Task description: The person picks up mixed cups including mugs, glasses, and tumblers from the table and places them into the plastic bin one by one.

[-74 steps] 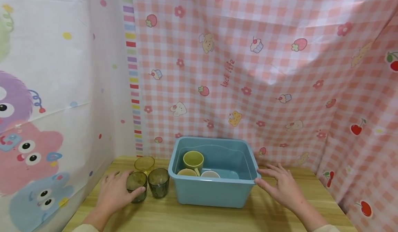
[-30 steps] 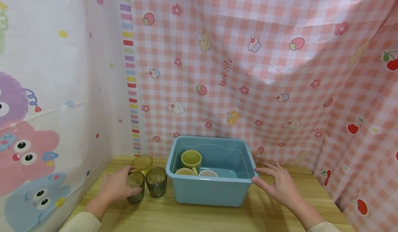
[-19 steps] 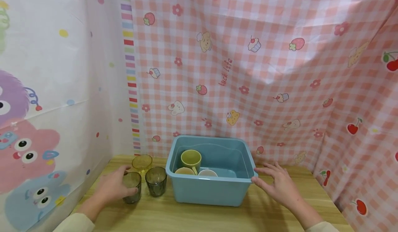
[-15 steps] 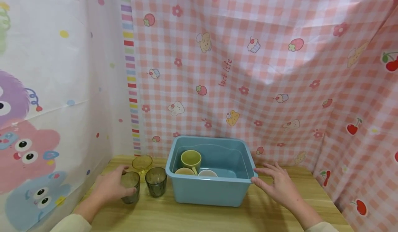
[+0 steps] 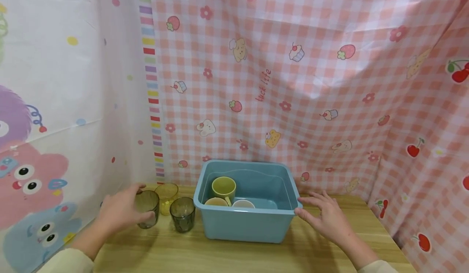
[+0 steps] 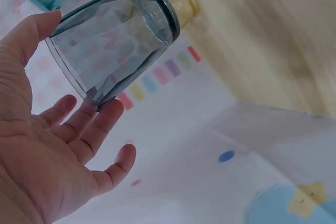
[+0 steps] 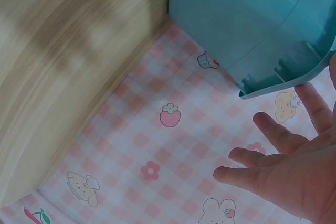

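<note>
My left hand (image 5: 119, 211) pinches a grey see-through glass (image 5: 148, 211) near its rim, thumb on one side and fingertips on the other. In the left wrist view this glass (image 6: 113, 45) looks raised off the wooden table. A second grey glass (image 5: 182, 217) and an amber glass (image 5: 166, 195) stand just to its right and behind it. My right hand (image 5: 326, 218), fingers spread and fairly straight, touches the right rim of a blue plastic bin (image 5: 243, 227). Inside the bin are a yellow-green mug (image 5: 224, 188), a tan cup (image 5: 216, 202) and a white cup (image 5: 243, 204), the latter two partly hidden.
A pink checked cloth (image 5: 293, 81) hangs close behind the bin. White cartoon-printed cloth (image 5: 66, 102) closes off the left side. Bare wood of the table (image 5: 190, 256) shows in front of the bin.
The left hand has drawn the grey glass leftward, away from the other grey glass, and lifted it off the table. The right hand has stayed at the bin's rim.
</note>
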`<state>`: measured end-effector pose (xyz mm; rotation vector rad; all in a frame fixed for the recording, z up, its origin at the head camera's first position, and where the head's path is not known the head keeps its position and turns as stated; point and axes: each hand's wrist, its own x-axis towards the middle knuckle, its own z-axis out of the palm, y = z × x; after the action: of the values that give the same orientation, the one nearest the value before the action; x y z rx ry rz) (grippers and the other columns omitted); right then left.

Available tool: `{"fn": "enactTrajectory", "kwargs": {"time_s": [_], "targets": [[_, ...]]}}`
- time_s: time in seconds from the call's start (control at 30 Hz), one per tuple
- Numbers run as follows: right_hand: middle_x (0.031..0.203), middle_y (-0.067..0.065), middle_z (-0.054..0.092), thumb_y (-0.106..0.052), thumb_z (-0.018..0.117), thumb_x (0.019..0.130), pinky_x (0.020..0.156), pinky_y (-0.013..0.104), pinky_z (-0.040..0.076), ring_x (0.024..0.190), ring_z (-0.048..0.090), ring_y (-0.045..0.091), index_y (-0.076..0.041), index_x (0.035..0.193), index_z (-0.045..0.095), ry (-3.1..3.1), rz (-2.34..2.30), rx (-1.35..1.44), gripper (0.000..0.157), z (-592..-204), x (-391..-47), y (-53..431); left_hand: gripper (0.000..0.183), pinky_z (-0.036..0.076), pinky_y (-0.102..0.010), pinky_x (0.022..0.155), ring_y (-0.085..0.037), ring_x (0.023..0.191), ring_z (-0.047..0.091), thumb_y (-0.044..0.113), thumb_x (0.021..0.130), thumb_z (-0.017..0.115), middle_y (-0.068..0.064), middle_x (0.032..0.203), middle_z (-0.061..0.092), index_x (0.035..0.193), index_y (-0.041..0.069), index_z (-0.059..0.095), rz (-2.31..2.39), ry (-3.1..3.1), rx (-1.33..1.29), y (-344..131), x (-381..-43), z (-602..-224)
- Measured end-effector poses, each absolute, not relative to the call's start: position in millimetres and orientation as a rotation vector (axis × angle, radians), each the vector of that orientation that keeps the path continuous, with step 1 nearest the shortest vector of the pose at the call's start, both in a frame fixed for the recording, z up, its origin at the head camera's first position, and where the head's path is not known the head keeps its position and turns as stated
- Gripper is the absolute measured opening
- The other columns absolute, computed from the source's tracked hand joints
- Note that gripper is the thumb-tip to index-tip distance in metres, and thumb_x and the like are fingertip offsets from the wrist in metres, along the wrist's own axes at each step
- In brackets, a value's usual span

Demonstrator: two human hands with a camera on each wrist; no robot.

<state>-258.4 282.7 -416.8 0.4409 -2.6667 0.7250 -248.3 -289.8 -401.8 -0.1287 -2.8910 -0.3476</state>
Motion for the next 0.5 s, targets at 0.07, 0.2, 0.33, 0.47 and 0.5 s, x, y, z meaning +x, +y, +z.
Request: {"fn": "enactTrajectory", "kwargs": {"time_s": [0.07,0.2,0.33,0.47,0.5], "targets": [[0.149,0.03,0.061,-0.05,0.077,0.097,0.11,0.091,0.023,0.147,0.035,0.07,-0.017,0.127,0.079,-2.668,0.718,0.442,0.044,-417,-258,282,0.099,0.052,-0.069,0.082,-0.048,0.114,0.07,0.06,0.077,0.089,-0.022,0.14,0.07,0.149,0.001,0.054,-0.352,-2.873,-0.137,-290,-248,-396],[0.148,0.03,0.062,-0.049,0.078,0.096,0.11,0.091,0.024,0.147,0.036,0.069,-0.019,0.127,0.079,-2.666,0.709,0.443,0.043,-417,-258,282,0.1,0.052,-0.068,0.083,-0.048,0.112,0.071,0.057,0.077,0.09,-0.023,0.14,0.07,0.15,0.0,0.053,-0.353,-2.828,-0.158,-288,-248,-383],[0.148,0.029,0.062,-0.049,0.078,0.097,0.11,0.091,0.024,0.147,0.036,0.069,-0.019,0.127,0.079,-2.668,0.709,0.441,0.043,-417,-257,282,0.099,0.052,-0.065,0.081,-0.047,0.111,0.071,0.056,0.077,0.09,-0.023,0.138,0.071,0.15,0.001,0.053,-0.338,-2.786,-0.179,-285,-250,-371],[0.148,0.029,0.063,-0.049,0.077,0.097,0.11,0.091,0.025,0.146,0.037,0.069,-0.019,0.127,0.079,-2.667,0.697,0.44,0.043,-417,-257,282,0.098,0.053,-0.061,0.079,-0.045,0.108,0.072,0.056,0.079,0.089,-0.022,0.14,0.07,0.152,0.003,0.052,-0.333,-2.759,-0.189,-279,-252,-360],[0.147,0.029,0.063,-0.049,0.077,0.097,0.11,0.091,0.025,0.146,0.038,0.069,-0.019,0.127,0.079,-2.667,0.696,0.439,0.043,-417,-257,282,0.098,0.053,-0.061,0.079,-0.045,0.107,0.072,0.056,0.079,0.089,-0.022,0.14,0.07,0.152,0.003,0.052,-0.334,-2.755,-0.19,-277,-253,-357]]}}
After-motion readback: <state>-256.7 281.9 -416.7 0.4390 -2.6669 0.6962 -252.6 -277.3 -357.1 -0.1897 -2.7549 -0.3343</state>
